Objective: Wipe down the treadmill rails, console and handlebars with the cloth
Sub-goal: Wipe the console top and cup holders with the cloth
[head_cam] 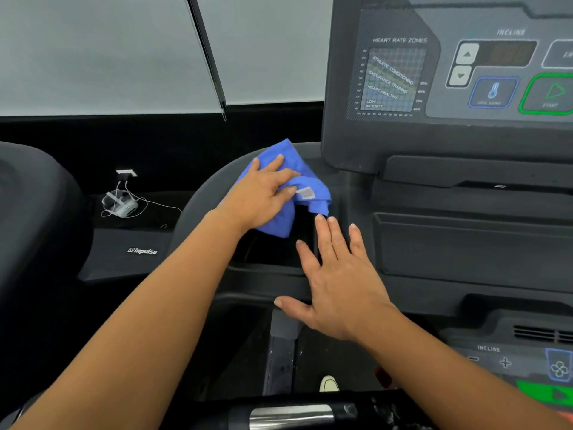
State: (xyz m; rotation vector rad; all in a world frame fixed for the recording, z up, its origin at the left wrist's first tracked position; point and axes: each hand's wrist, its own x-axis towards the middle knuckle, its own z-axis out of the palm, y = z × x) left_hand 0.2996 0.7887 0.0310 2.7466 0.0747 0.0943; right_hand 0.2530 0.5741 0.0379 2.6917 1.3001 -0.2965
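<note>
My left hand (260, 197) presses the blue cloth (305, 181) flat-fingered on the console (434, 243) shoulder above the cup pocket (279, 246), my right hand (338, 274) lies spread and empty just below it, and I judge the display (465, 72), handlebars (291, 414) and rails are yet to do.

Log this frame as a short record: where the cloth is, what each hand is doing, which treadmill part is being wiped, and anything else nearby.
cloth: blue cloth, bunched, lying on the curved left handlebar beside the console
left hand: pressing down on the cloth
right hand: fingers spread, resting on the ledge beside the dark recess, holding nothing
console: heart-rate chart and incline buttons visible, not touched
nearby: white device with cables, off to the left
</note>
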